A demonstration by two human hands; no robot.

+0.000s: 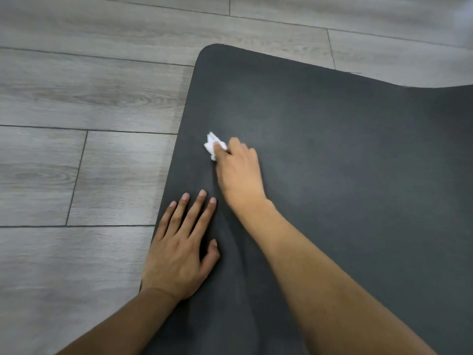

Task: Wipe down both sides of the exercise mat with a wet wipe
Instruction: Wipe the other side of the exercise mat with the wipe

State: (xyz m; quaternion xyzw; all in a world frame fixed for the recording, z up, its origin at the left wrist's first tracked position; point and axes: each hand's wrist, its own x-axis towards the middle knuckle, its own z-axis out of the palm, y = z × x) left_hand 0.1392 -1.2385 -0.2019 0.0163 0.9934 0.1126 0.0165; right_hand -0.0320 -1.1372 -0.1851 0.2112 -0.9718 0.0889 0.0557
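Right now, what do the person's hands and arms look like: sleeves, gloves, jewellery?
The left hand and right hand are bare: no gloves, rings, watch or wristbands. No sleeves show within the frame. Left nails short, unpainted; the right hand is motion-blurred.

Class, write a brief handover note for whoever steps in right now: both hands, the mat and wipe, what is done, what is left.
Left hand: flat, fingers straight, pressing the exercise mat near its left edge.
Right hand: grips the crumpled wet wipe against the mat, just ahead of the left hand.
Mat: spread on the floor, one face up.
Done: this face is being wiped; how much is covered cannot be told.
Left: finish this face, flip the mat, wipe the other side.
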